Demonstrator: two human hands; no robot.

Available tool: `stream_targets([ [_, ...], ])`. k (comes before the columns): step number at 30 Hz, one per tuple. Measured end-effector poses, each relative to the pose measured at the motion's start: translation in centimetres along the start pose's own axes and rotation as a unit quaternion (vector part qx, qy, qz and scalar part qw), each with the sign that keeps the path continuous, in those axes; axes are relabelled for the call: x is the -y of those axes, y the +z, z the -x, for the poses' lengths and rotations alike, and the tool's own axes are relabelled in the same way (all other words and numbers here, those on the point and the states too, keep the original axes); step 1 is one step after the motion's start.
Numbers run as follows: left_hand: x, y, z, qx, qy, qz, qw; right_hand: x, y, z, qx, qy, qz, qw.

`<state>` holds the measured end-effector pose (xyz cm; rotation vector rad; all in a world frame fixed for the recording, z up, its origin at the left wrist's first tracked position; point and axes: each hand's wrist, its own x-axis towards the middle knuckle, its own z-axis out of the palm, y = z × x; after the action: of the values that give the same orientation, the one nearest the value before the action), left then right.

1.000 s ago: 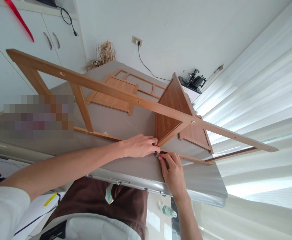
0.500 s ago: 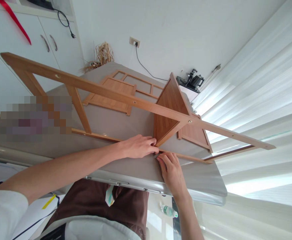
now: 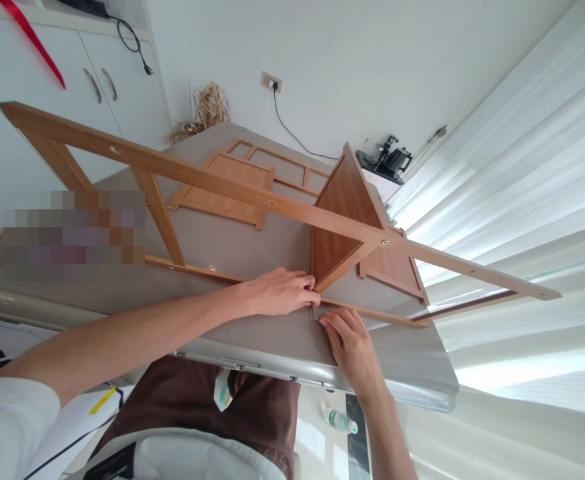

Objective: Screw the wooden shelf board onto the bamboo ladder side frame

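Where left hand (image 3: 283,292) overlaps frame (image 3: 292,209) — grip unclear | right hand (image 3: 355,343) pinches half-hidden metal rod (image 3: 314,313)

along the near edge of the table (image 3: 272,341) a long frame (image 3: 222,186) stands on edge; an upright panel (image 3: 342,188) meets it from behind. at their low joint are the left hand (image 3: 285,292) and, to its right, the right hand (image 3: 352,340). behind, a flat panel (image 3: 232,167) lies left, a second panel (image 3: 397,268) right. curtains (image 3: 522,167) hang right, cupboards (image 3: 12,153) stand left.
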<state>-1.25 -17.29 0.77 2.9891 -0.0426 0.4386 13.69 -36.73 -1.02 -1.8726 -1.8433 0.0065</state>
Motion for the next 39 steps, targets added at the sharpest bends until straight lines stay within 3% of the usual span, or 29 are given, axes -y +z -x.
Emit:
stream_targets([
  [23, 0.1, 0.1, 0.0, 0.0, 0.004, -0.006, 1.0, 0.6, 0.1, -0.7, -0.025, 0.0, 0.048, 0.999],
  [39, 0.3, 0.4, 0.1, -0.003, 0.008, -0.007, 1.0, 0.8, -0.1, -1.0, -0.004, -0.006, 0.054, 0.999],
])
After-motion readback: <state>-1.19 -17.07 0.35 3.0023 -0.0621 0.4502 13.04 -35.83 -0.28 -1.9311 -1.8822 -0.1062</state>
